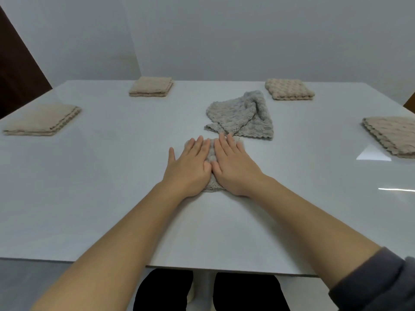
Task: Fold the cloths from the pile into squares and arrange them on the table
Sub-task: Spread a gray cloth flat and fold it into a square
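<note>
Closest to the camera, below the near edge of the white table (89,198), a pair of dark trouser legs (166,290) shows; at the lower right a dark grey sleeve (377,281) is pushed up the right arm, and both forearms reach forward bare across the tabletop.

The left hand (188,167) and the right hand (235,164) lie side by side, palms down, fingers straight and close together, thumbs nearly touching; neither grips anything, and both press flat on a small folded grey cloth (210,153) at the middle of the table; the cloth is mostly covered, showing only in the strip between the hands, at its far corners past the fingertips and at its near edge between the wrists.

Just beyond the fingertips lies a loose grey cloth (242,115), unfolded and rumpled, with a waffle-like texture; its near hem is very close to the folded one, and whether the two touch cannot be told.

Four beige cloths, each folded into a square, sit well apart around the table: the near-left beige square (42,120) towards the left edge; the near-right beige square (390,135) at the right edge, partly cut off by the frame; the far-left beige square (151,86) and the far-right beige square (288,89) along the far edge, one on each side of the loose grey cloth.

Behind the table stands a plain pale wall (224,37); at the far left a dark brown panel (13,70) leans into view.
</note>
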